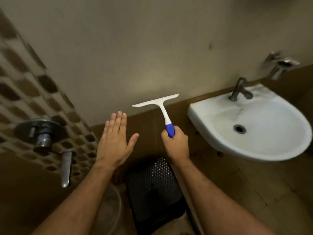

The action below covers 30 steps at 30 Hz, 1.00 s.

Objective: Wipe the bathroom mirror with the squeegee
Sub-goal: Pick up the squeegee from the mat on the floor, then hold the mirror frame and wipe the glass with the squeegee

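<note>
A squeegee (160, 106) with a white blade and a blue grip stands upright in front of me, blade on top and tilted up to the right. My right hand (176, 145) is closed around its blue grip. My left hand (113, 141) is held flat beside it on the left, fingers stretched out and together, thumb apart, holding nothing. Behind both hands is a plain beige wall above a brown tiled band. No mirror is in view.
A white wash basin (254, 126) with a metal tap (239, 89) hangs on the right. A second tap (281, 65) sits on the wall above it. On the left mosaic wall is a metal mixer valve (42, 134) with spout. A black stool (152, 189) and a clear bucket (110, 207) stand below.
</note>
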Motion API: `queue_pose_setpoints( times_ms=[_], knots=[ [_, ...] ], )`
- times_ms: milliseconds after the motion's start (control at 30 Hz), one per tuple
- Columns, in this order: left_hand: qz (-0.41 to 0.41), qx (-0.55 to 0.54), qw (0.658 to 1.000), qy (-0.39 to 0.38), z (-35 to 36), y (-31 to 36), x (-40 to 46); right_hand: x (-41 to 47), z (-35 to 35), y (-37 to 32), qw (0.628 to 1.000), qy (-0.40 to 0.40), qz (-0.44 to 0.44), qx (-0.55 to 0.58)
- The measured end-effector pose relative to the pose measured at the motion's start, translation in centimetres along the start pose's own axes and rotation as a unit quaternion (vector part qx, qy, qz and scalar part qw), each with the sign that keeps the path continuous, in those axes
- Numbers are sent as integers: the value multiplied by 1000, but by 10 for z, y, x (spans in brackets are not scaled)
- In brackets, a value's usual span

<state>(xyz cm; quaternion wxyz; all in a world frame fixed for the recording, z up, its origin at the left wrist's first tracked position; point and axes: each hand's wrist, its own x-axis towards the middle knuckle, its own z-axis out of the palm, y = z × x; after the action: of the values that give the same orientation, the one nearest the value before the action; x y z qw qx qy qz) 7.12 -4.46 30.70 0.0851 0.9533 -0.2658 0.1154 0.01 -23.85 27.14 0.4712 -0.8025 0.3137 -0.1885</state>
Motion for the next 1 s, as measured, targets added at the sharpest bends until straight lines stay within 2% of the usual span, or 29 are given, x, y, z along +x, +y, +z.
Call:
queue_pose_setpoints(
  times_ms=[200,400,633,767,1000],
  knots=[
    [70,-31,991,110,-96,26,66,25,-63,-92,985,128,-107,39],
    [126,-36,970,206,-178,56,115,42,-130,-166,958,202,-185,88],
    [177,-39,942,284,-245,108,168,61,-206,-228,922,247,-256,152],
    [200,-50,924,321,-282,159,196,80,-255,-247,898,292,-281,173],
    [223,-67,900,368,-324,251,232,115,-342,-262,883,297,-308,192]
  ],
)
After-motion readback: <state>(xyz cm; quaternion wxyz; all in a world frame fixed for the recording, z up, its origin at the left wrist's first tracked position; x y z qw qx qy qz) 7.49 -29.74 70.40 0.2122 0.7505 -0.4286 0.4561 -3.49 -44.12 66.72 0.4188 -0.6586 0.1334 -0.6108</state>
